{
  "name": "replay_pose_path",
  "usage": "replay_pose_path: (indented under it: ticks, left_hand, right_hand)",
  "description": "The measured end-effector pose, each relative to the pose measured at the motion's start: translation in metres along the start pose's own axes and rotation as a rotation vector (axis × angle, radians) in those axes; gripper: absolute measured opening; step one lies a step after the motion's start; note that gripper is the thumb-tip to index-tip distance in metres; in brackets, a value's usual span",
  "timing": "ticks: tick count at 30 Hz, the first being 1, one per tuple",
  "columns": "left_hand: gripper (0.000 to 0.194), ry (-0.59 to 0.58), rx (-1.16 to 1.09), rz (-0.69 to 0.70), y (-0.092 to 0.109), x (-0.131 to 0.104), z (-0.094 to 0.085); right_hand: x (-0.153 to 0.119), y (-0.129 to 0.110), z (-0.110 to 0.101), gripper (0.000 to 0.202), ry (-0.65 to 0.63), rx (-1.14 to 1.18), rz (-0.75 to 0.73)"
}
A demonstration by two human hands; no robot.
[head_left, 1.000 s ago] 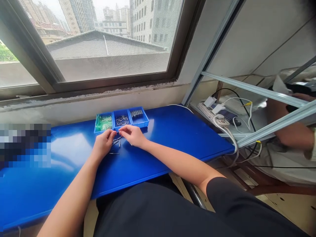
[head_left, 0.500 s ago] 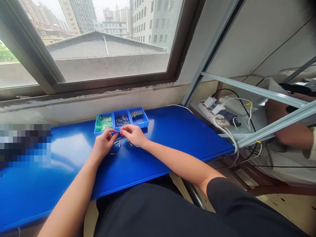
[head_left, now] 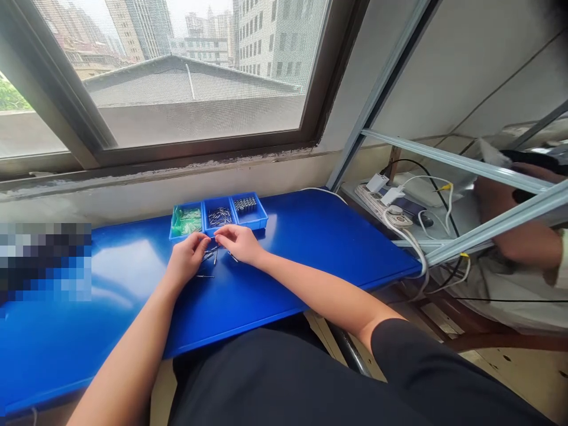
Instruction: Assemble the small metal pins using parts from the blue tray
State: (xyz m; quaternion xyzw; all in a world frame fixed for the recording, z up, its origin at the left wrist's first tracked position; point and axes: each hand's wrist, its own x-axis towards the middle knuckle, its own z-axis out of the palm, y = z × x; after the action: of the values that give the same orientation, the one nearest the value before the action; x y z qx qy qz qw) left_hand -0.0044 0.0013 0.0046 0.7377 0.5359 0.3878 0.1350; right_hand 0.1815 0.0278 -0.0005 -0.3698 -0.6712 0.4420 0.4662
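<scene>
My left hand (head_left: 189, 254) and my right hand (head_left: 239, 242) meet fingertip to fingertip just in front of the blue bins. Both are closed in a pinch around something small that I cannot make out. Several thin metal pins (head_left: 215, 257) lie on the blue table (head_left: 266, 290) beneath and between the hands. Behind them, the left bin (head_left: 172, 225) holds green and clear small parts, the middle bin (head_left: 206, 220) holds loose metal pins, and the right bin (head_left: 264, 218) holds short metal cylinders standing in rows.
A window with a dark frame (head_left: 213, 145) rises behind the table. To the right stand a metal rack (head_left: 461, 160) and a power strip (head_left: 390, 210) with white cables. Another person's arm (head_left: 523, 236) shows at the far right.
My hands have barely moved; the fingertips are slightly closer together. The other person's arm at the right has shifted a little.
</scene>
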Motion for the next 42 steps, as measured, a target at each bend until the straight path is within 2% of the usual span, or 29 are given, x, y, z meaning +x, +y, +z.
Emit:
replay_pose_path:
  ticks: [5, 15, 27, 34, 42]
  left_hand:
    - [0.032, 0.006, -0.002, -0.011, 0.0006, -0.0008, 0.0005]
    - [0.023, 0.000, -0.083, -0.025, 0.0026, -0.0025, 0.0020]
    - [0.030, -0.021, -0.041, -0.003, -0.0026, -0.0005, 0.0005]
    - [0.036, -0.029, -0.030, -0.013, 0.0014, -0.0012, -0.0012]
    - [0.025, 0.021, -0.095, -0.025, 0.0014, -0.0020, 0.0025]
  right_hand:
    - [0.0009, 0.0033, 0.0011, 0.015, -0.015, 0.005, 0.010]
    - [0.0019, 0.0047, 0.0013, 0.014, -0.012, 0.065, 0.033]
    - [-0.0011, -0.0002, 0.0004, 0.014, -0.007, -0.045, -0.054]
    - [-0.0006, 0.0017, 0.0023, 0.014, -0.003, 0.003, -0.046]
    - [0.0026, 0.0079, 0.0024, 0.016, 0.006, 0.070, -0.022]
